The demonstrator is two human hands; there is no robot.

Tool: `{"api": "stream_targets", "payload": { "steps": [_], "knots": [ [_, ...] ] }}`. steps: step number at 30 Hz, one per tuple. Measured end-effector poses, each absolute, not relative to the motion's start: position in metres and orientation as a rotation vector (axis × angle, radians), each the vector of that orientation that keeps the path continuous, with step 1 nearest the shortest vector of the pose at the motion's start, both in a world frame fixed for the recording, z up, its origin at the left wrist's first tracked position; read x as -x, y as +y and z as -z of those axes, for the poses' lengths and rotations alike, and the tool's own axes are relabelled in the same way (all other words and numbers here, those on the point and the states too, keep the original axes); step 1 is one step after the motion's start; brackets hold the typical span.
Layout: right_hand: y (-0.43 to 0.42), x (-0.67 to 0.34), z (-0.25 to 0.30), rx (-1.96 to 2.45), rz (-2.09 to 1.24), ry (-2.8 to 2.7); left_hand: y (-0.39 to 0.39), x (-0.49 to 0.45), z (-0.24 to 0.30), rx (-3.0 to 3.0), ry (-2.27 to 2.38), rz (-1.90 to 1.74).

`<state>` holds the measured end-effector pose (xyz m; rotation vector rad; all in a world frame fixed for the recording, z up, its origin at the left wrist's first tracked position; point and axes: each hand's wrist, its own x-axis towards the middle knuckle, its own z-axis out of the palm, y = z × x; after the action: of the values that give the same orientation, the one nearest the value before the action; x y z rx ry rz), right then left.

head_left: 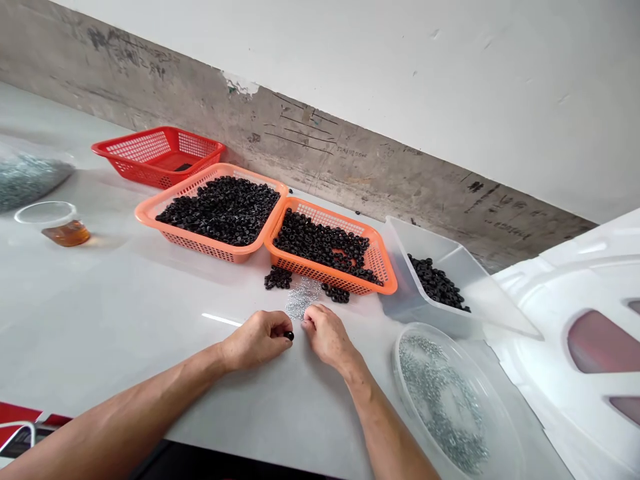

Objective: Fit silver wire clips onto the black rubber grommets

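My left hand is closed above the white table, pinching a small black ring-like part between thumb and fingers. Close beside it, my right hand has its fingertips pressed together at the near edge of a loose pile of small silvery metal pieces. Whatever those fingertips hold is too small or hidden to make out. Little heaps of black ring-like parts lie left and right of the silvery pile. Just behind stands an orange basket of the same black parts.
A paler orange basket full of small black parts and a red basket stand farther left. A cup of amber liquid and a bag of metal pieces are at far left. Right are a clear bin and a round tub.
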<state>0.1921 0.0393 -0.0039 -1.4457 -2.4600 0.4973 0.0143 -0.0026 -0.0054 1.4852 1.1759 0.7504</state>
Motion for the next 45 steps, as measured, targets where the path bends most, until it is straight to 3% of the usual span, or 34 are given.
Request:
{"api": "stream_targets", "payload": {
  "steps": [16,24,27,45],
  "knots": [
    [0.040,-0.198,-0.002,1.435,-0.702,-2.298,0.003,-0.015,0.017,-1.212,1.146,-0.859],
    [0.033,-0.194,-0.015,1.254,-1.370,-2.020,0.003,-0.017,0.016,-1.216,1.131,-0.866],
    [0.030,-0.192,-0.014,1.210,-1.482,-1.980,0.002,-0.018,0.016,-1.293,1.151,-0.851],
    [0.036,-0.192,-0.016,1.239,-1.281,-2.062,-0.003,-0.018,0.010,-1.248,1.040,-0.814]
  ]
}}
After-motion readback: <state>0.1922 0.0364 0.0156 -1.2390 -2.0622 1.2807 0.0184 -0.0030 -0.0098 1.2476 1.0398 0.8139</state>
